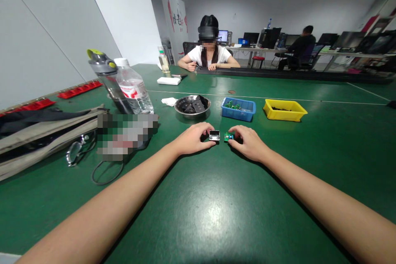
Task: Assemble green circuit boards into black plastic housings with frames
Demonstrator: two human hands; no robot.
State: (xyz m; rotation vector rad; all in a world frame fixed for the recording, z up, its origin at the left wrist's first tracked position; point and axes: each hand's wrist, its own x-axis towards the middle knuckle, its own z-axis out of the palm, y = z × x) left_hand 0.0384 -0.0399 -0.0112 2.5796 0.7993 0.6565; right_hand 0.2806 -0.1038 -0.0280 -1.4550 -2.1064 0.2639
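Between the thumb and fingers of my left hand [195,138] is a small black-and-silver rectangular case [214,135], its dark side upward and two round spots on the near face. My right hand [248,142] pinches a small green circuit board [228,136] with a blue part on it. A narrow gap separates the two pieces, and both hands rest low at the tabletop. Just beyond them stand a steel bowl [177,109] of black plastic parts and a blue bin [237,114] of green boards. Farther right is a yellow bin [283,115] with small black pieces.
At left stand a water bottle [133,88] and a grey drinking bottle [105,70], near glasses [74,152] and a bag [46,132]. A white box [168,81] lies farther back. Across the green table [210,214] sits a person [210,55] wearing a headset.
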